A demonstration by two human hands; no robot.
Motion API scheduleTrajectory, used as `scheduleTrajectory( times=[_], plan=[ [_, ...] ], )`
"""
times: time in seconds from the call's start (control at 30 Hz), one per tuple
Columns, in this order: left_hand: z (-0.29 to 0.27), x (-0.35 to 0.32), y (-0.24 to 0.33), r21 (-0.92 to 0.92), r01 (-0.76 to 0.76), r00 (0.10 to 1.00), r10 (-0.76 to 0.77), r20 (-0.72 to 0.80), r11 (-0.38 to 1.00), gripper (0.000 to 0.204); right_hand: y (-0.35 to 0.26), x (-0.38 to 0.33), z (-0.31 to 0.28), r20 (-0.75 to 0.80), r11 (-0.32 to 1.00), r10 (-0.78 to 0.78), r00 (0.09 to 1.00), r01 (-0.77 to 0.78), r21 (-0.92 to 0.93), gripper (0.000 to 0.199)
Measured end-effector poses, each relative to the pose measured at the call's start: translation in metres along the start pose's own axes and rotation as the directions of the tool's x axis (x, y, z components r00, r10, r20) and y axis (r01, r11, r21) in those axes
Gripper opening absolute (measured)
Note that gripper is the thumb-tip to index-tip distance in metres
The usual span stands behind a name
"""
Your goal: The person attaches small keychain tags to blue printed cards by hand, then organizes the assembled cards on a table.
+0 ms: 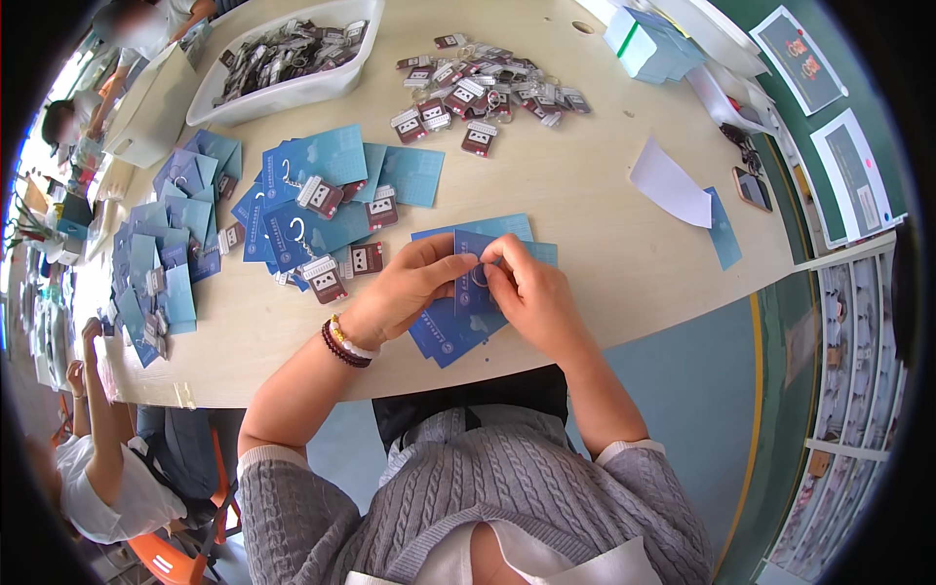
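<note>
Well to the left of the held card, a spread of blue cards with keychains among them lies on the table; these look finished. Farther back on the held card's left, a white tub holds many more keychains, seemingly left to do. Nearer its left side, a second card group, with keychains on top, also seems done. The left hand has thumb and fingers clamped on the held card's left part. The held card, over some cards with no keychains visible, shows a pale ring, so this piece appears half done; whether the ring is fastened cannot be told. Behind it, a loose heap of keychains apparently remains. On its right, the right hand has thumb and fingers pinched together beside the ring.
</note>
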State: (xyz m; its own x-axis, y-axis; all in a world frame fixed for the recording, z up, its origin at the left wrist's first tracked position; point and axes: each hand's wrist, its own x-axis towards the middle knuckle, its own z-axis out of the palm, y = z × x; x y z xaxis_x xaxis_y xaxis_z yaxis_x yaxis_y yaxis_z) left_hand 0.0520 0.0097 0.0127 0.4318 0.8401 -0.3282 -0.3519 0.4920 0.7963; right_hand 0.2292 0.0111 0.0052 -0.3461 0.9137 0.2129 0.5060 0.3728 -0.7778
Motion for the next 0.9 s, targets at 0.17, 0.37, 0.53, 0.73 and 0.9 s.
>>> scheduleTrajectory(
  times=[0.17,0.37,0.53,0.73,0.9],
  plan=[
    [-0.008,0.004,-0.012,0.072,-0.015,1.000,0.016,-0.026,0.997,0.021,-0.002,-0.001,0.000,-0.024,0.987,-0.103,0.994,0.099,-0.129,0.010],
    [-0.017,0.003,-0.005,0.429,-0.101,0.992,0.121,-0.018,0.898,0.021,-0.004,-0.006,0.001,-0.016,0.870,-0.232,0.973,0.200,-0.450,0.010],
    [-0.020,0.000,0.005,0.424,-0.082,0.990,0.121,-0.067,0.902,0.027,0.000,-0.003,-0.011,-0.006,0.880,-0.327,0.945,0.302,-0.365,0.014],
    [-0.031,-0.005,0.029,0.515,-0.099,0.986,0.154,-0.064,0.851,0.037,-0.005,0.018,-0.028,0.116,0.954,-0.224,0.968,0.242,-0.176,0.020],
    [-0.059,-0.031,0.096,0.786,-0.061,0.876,0.411,-0.253,0.615,0.039,0.029,0.105,-0.048,0.194,0.991,-0.058,0.979,0.080,-0.108,0.019]
  ],
)
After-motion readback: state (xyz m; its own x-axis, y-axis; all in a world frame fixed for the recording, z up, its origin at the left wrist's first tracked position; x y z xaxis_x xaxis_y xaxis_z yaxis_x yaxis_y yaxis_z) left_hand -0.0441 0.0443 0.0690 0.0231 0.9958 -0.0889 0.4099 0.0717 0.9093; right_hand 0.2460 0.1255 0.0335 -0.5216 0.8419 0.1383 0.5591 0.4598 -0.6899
